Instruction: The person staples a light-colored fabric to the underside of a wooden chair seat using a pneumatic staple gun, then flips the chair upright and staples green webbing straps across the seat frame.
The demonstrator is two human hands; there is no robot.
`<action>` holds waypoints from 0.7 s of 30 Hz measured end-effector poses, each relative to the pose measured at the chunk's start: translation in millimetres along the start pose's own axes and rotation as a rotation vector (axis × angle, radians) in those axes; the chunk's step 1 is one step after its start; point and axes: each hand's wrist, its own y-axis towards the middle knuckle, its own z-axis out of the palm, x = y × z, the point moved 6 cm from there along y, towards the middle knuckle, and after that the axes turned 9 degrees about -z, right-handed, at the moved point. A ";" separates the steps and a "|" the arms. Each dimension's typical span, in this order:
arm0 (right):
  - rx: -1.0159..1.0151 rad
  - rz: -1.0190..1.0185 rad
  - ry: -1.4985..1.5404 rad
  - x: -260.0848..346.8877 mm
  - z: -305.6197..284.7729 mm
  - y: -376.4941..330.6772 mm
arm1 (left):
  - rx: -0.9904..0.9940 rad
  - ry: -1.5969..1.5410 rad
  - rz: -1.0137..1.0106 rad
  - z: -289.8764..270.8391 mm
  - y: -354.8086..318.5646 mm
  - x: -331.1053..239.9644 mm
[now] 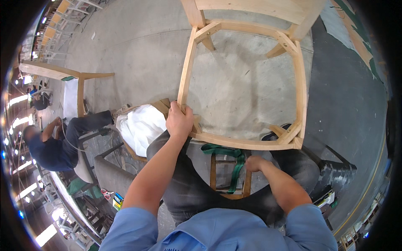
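Head view: pale-wood, open-seated chair frame [247, 144] at the dark-trousered knees [301, 169] is gripped near its front-left corner by the left hand [180, 121]; right hand [254, 163] is curled beside green webbing strap [239, 167], grip unclear. Steadying is presumed; firm left hold seems needed next.

The left hand [179, 120] grips a wooden chair frame [247, 142]; the right hand [253, 163] is beside a green strap [238, 173].

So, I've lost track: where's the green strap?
In the head view, the green strap is right of centre, below the wooden chair frame, beside the right hand.
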 end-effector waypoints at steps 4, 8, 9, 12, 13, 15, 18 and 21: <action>-0.320 0.051 0.092 -20.6 -8.1 53.8 | -0.009 -0.033 0.001 -1.9 -0.9 4.0; -0.504 0.188 0.686 -42.6 3.9 128.7 | 0.054 -0.086 0.026 8.1 8.6 -11.8; -0.336 0.085 0.661 2.2 -17.2 137.5 | -0.006 -0.060 -0.015 5.7 5.1 10.6; -0.456 0.137 0.656 1.2 -28.0 163.0 | 0.020 -0.160 0.012 8.4 5.2 2.1; -0.423 0.187 0.657 2.9 -25.3 171.2 | 0.019 -0.151 0.002 8.1 4.1 -0.1; -0.359 0.253 0.644 10.3 -35.7 185.8 | 0.041 -0.151 -0.039 8.2 2.4 2.8; -0.289 0.269 0.583 6.5 -38.7 201.2 | 0.032 -0.155 -0.020 7.9 3.6 3.3; -0.284 0.271 0.394 -9.1 -36.0 203.6 | 0.055 -0.201 -0.022 10.7 8.1 -2.5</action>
